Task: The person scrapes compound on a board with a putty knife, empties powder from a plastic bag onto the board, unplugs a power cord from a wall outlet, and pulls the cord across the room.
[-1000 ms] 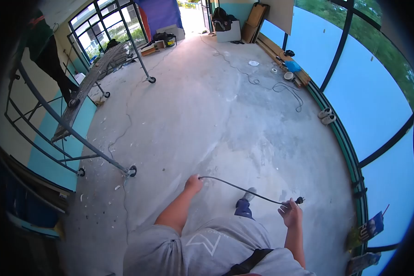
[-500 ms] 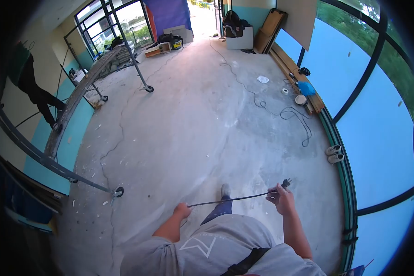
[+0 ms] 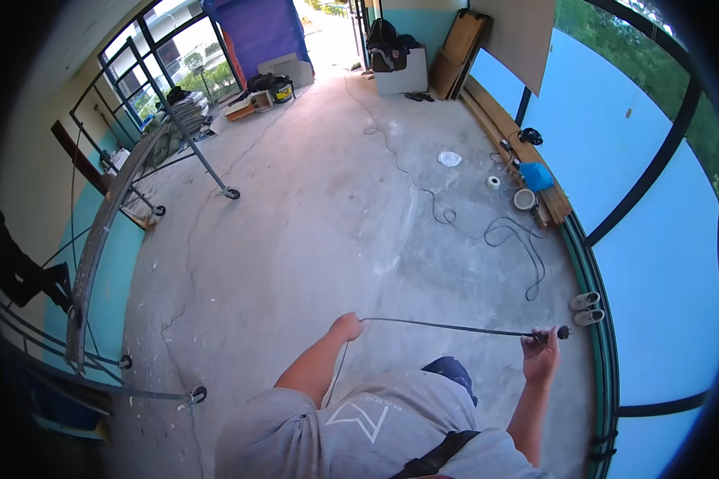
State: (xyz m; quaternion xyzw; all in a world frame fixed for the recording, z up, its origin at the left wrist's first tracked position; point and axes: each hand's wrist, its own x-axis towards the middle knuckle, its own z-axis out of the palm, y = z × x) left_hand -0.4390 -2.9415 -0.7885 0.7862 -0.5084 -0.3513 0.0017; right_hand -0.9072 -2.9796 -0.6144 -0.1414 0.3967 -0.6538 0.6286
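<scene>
A black power cord [image 3: 447,325] stretches almost straight between my two hands, above the concrete floor. My left hand [image 3: 347,326] is closed around the cord, and a length of it hangs down from that fist beside my shirt. At the other end, my right hand [image 3: 541,356] grips the cord just behind its black plug [image 3: 565,332], which sticks out past the fingers to the right. The plug's prongs are too small to make out clearly.
Another dark cord [image 3: 499,231] lies looped on the floor ahead. Shoes [image 3: 587,309], a blue bag [image 3: 535,176] and boards [image 3: 563,209] line the window side. At left stands a wheeled scaffold [image 3: 96,239], with a person's dark-clothed legs [image 3: 24,267] on it.
My hands have moved farther apart, the right one going right with the plug, and the cord span between them is longer. My view has shifted forward; the person on the scaffold appears lower.
</scene>
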